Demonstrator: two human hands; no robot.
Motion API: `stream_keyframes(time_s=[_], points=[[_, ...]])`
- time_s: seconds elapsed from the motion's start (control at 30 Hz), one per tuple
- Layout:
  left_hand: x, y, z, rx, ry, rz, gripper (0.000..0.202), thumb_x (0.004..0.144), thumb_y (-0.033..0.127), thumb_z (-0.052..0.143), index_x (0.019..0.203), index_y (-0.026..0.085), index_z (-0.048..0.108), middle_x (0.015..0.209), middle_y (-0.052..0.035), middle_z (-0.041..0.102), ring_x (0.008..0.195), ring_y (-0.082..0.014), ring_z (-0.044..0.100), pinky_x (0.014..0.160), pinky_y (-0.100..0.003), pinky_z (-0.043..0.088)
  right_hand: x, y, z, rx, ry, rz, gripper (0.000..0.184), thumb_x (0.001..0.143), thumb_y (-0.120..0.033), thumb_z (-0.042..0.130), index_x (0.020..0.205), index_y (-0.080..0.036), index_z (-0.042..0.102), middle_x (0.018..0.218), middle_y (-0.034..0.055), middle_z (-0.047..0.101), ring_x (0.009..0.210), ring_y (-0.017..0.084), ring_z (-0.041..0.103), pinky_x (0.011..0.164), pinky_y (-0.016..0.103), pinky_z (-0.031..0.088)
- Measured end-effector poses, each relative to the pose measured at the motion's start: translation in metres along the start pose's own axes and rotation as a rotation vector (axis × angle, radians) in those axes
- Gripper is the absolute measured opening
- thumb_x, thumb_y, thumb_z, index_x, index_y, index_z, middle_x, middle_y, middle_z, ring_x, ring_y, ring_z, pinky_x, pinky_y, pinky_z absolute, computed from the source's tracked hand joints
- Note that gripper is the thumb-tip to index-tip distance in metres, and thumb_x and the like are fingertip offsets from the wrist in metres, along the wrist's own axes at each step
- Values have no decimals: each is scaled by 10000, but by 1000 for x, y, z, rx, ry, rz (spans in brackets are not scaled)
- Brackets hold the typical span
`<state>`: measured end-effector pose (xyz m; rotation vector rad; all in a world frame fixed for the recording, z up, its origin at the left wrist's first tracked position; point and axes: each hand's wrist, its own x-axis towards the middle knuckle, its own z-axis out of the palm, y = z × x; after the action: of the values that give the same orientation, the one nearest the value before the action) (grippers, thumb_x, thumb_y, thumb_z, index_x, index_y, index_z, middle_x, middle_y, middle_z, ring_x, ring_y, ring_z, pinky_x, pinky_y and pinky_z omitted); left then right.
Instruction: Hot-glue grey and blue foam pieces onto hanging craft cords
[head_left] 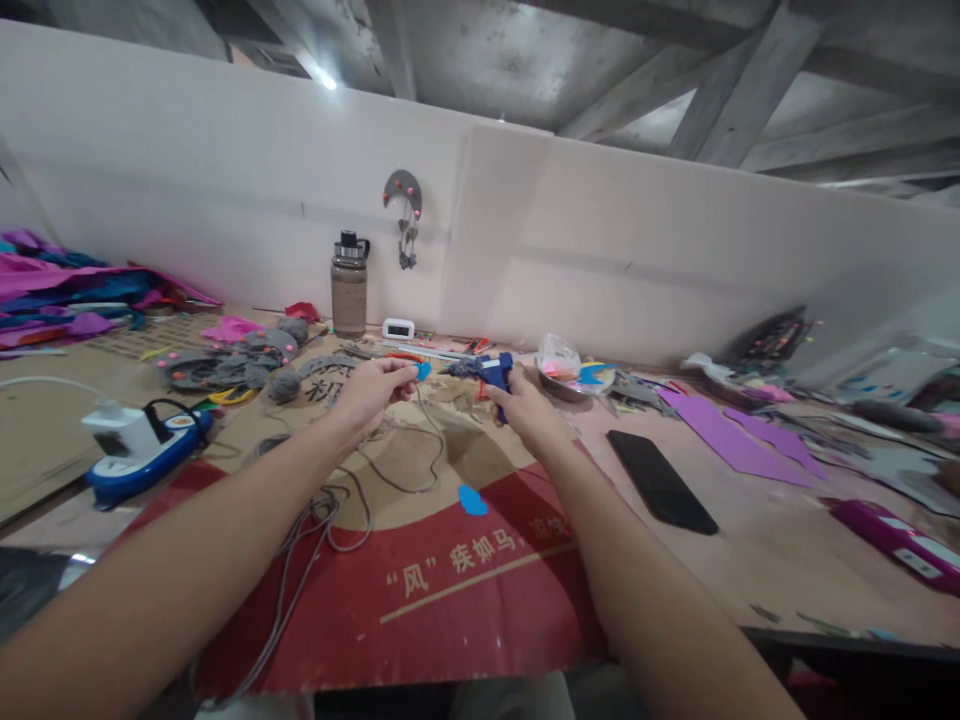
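Between the fingertips of my left hand is a small bright blue felt piece. My right hand is wrapped round a dark blue hot glue gun, its nozzle pointing left toward the felt piece, a short gap apart. A grey cord hangs and loops below my left hand. Another blue felt piece lies on the red and brown cardboard below my hands. Whether the cord is joined to the held piece I cannot make out.
A water bottle and a small white clock stand by the white partition. To the left are a blue power strip and grey felt ornaments. A black phone and purple felt lie right.
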<state>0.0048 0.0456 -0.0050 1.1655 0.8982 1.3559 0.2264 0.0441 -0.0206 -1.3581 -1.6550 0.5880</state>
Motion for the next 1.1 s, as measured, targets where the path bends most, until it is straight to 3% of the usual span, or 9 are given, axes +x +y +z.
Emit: stream_keyframes(time_s=[0.1, 0.23, 0.3, 0.37, 0.43, 0.57, 0.77, 0.97, 1.1], points=[[-5, 3, 5, -47, -162, 27, 198, 648, 249, 740, 736, 120, 618, 577, 1, 596, 507, -69, 518, 518, -193, 390, 4, 14, -4, -111, -20, 230, 134, 792, -280, 480, 749, -173, 550, 550, 41, 569, 505, 190, 567, 546, 351, 471], [-14, 5, 14, -44, -301, 54, 196, 661, 266, 738, 731, 124, 622, 609, -15, 620, 545, -86, 551, 547, -210, 408, 3, 16, -12, -227, 159, 192, 86, 686, -230, 610, 702, -170, 551, 791, 170, 632, 845, 299, 611, 761, 432, 449], [-17, 5, 16, -49, -342, 77, 197, 664, 271, 738, 736, 126, 626, 626, -24, 630, 564, -96, 562, 562, -221, 419, 0, 7, -12, -208, 239, 101, 109, 679, -247, 616, 743, -172, 570, 887, 162, 632, 925, 282, 580, 821, 422, 430], [-19, 5, 16, -79, -364, 94, 201, 661, 267, 744, 745, 128, 626, 645, -28, 637, 584, -104, 575, 588, -233, 437, -3, -7, -7, -52, 180, 1, 138, 719, -305, 569, 767, -179, 599, 832, 89, 638, 820, 216, 581, 778, 376, 449], [-20, 7, 16, -125, -372, 97, 202, 660, 256, 749, 757, 128, 627, 660, -30, 639, 602, -109, 584, 607, -239, 450, -8, -22, 1, 203, 16, -51, 208, 752, -359, 533, 819, -189, 633, 766, 30, 632, 698, 155, 559, 699, 316, 457], [-22, 8, 17, -197, -367, 55, 192, 663, 234, 753, 763, 123, 632, 673, -25, 625, 605, -100, 580, 601, -226, 457, -17, -41, 13, 515, -99, -98, 250, 720, -356, 590, 912, -219, 671, 876, 18, 655, 683, 115, 530, 637, 259, 439], [-22, 3, 18, -254, -406, -27, 183, 679, 220, 746, 789, 116, 643, 680, -19, 614, 597, -79, 573, 586, -187, 457, -20, -43, 18, 616, -172, -127, 231, 677, -336, 669, 877, -225, 697, 825, 6, 657, 678, 112, 514, 640, 256, 419], [-27, 4, 23, -226, -440, -76, 171, 694, 236, 736, 771, 110, 648, 639, -12, 596, 550, -59, 535, 560, -165, 438, -23, -44, 21, 646, -116, -170, 177, 672, -350, 687, 758, -201, 644, 733, -11, 604, 646, 106, 496, 632, 243, 411], [-29, 4, 26, -223, -454, -101, 172, 701, 246, 731, 773, 113, 650, 642, -14, 600, 549, -55, 532, 559, -159, 432, -26, -45, 22, 648, -109, -196, 184, 719, -363, 645, 783, -196, 605, 721, -23, 568, 631, 93, 477, 634, 231, 410]])
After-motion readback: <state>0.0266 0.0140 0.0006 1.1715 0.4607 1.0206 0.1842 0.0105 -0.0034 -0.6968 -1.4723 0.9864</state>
